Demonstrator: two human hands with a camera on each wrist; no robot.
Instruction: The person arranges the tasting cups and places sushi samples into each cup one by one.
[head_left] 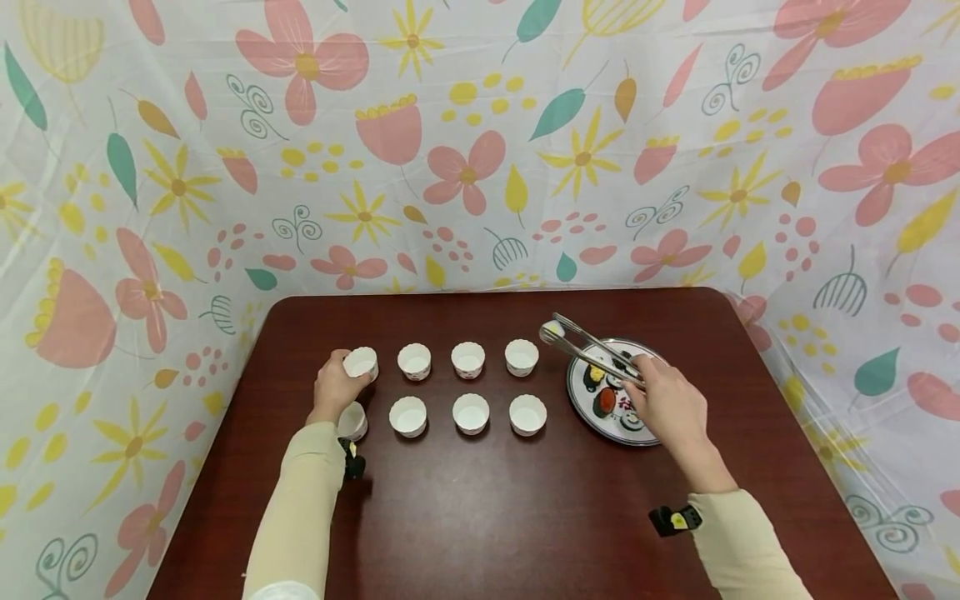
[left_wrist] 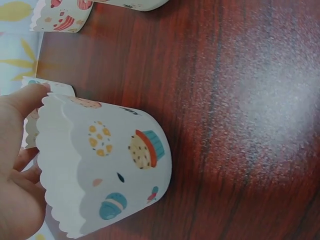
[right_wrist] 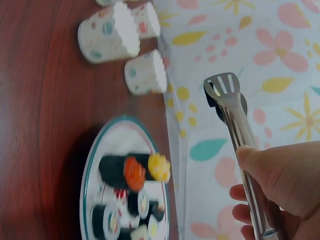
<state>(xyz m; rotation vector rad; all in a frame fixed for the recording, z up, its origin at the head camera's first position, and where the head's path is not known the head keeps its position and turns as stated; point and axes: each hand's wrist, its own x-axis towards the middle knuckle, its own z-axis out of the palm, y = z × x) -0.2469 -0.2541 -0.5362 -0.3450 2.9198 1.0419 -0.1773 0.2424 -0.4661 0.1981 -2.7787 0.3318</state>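
Note:
My left hand (head_left: 339, 387) holds a white paper baking cup (head_left: 361, 365) at the left end of the back row, fingers at its rim. In the left wrist view, a nearer cup (left_wrist: 107, 160) with printed cupcakes partly hides that hand (left_wrist: 20, 185). With my right hand (head_left: 672, 408) I grip metal tongs (right_wrist: 241, 132), raised above the back left of a round plate (head_left: 583, 411). Between the tongs' slotted tips is a small sushi piece (head_left: 555, 327), white and dark. On the plate lie several sushi pieces, one topped orange (right_wrist: 134, 174) and one yellow (right_wrist: 159, 167).
Two rows of white paper cups stand on the dark red wooden table (head_left: 480, 517); one front-row cup (head_left: 352, 422) is beside my left wrist. Behind the table hangs a flower-patterned cloth (head_left: 465, 108), which also runs along both sides.

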